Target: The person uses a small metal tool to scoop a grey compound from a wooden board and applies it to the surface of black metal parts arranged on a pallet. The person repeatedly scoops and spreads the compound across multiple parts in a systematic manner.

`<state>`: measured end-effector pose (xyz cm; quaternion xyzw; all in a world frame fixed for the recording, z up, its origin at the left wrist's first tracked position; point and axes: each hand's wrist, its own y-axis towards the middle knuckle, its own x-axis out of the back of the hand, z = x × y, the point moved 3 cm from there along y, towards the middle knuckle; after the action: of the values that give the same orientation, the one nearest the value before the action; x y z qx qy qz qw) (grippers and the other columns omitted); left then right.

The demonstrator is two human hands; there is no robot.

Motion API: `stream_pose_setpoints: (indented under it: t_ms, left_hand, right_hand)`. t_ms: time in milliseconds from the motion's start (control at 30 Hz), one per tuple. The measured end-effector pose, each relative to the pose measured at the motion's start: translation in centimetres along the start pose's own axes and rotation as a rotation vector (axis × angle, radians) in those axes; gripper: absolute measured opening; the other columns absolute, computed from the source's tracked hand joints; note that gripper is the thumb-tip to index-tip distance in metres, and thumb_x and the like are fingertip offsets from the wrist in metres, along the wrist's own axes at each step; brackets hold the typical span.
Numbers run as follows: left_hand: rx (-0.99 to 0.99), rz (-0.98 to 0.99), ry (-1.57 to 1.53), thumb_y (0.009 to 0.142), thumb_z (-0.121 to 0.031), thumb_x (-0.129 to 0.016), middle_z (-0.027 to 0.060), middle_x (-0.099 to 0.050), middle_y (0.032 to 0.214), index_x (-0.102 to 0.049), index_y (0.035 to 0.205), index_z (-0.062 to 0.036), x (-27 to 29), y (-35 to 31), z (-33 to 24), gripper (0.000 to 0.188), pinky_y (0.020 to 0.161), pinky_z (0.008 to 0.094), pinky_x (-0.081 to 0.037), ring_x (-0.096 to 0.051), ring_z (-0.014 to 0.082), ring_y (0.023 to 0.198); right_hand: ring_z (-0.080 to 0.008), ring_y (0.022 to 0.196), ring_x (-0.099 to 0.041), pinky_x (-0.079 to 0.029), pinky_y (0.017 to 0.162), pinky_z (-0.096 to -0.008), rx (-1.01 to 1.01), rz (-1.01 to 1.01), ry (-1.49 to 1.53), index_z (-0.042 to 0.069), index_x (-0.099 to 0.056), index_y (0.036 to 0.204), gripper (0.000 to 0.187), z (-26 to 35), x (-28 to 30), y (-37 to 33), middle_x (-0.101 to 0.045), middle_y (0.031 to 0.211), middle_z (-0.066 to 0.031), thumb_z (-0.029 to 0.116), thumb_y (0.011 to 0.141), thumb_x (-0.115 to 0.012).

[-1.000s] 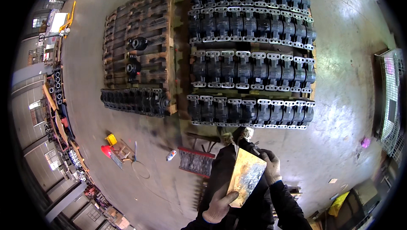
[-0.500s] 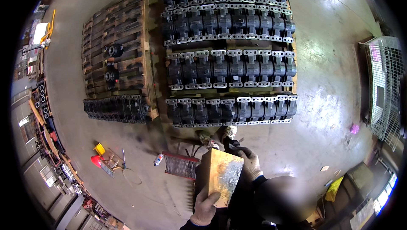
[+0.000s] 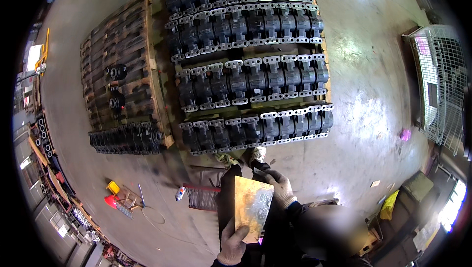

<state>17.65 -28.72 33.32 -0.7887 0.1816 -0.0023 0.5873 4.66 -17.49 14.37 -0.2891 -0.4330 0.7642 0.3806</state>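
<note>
My left hand (image 3: pixel 232 242), in a light work glove, grips the lower left edge of a flat-faced tan block or box (image 3: pixel 250 200). Silvery grey smears cover part of its face. To the right of its upper part is my right hand (image 3: pixel 281 188), also gloved, with fingers closed around a thin dark item (image 3: pixel 262 167) whose kind I cannot make out. Just beyond my shoes (image 3: pixel 257 155) stand several rows of black track rollers (image 3: pixel 255 132) with drilled silver end flanges, set on wooden pallets.
At left is a slatted pallet (image 3: pixel 98 60) with two loose black parts (image 3: pixel 117 72) and a row of rollers (image 3: pixel 125 138). Left of my legs are a red-edged metal rack (image 3: pixel 202 197), a spray can (image 3: pixel 180 193) and a red-and-yellow item (image 3: pixel 111 201). A wire cage (image 3: pixel 440 90) stands right.
My view has shifted, so the rollers sit further left and tilted. The tan block has turned, its side face now hidden. My right hand still grips the dark item.
</note>
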Motion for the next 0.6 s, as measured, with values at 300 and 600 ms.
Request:
stream_pose_setpoints:
  t_ms: [300, 600]
  left_hand:
    - [-0.036, -0.035, -0.094, 0.088, -0.014, -0.060, 0.0197, -0.064, 0.127, -0.045, 0.142, 0.0111, 1.2, 0.6, 0.4, 0.062, 0.099, 0.0384, -0.055, -0.067, 0.0284, 0.113]
    - [0.037, 0.152, -0.177, 0.095, -0.021, -0.067, 0.0147, -0.066, 0.127, -0.048, 0.145, 0.0042, 5.0, 1.1, -0.5, 0.059, 0.092, 0.0366, -0.056, -0.069, 0.0255, 0.107]
  right_hand:
    - [-0.0121, 0.097, -0.065, -0.052, 0.089, -0.0272, -0.055, -0.031, 0.070, -0.005, -0.068, 0.123, 0.026, -0.1, -1.1, 0.1, -0.072, 0.105, -0.0059, 0.011, 0.103, -0.063]
    - [-0.0139, 0.094, -0.068, -0.056, 0.086, -0.0269, -0.047, -0.027, 0.423, -0.006, -0.064, 0.131, 0.031, -0.6, -2.7, 2.0, -0.072, 0.113, -0.0100, 0.008, 0.103, -0.061]
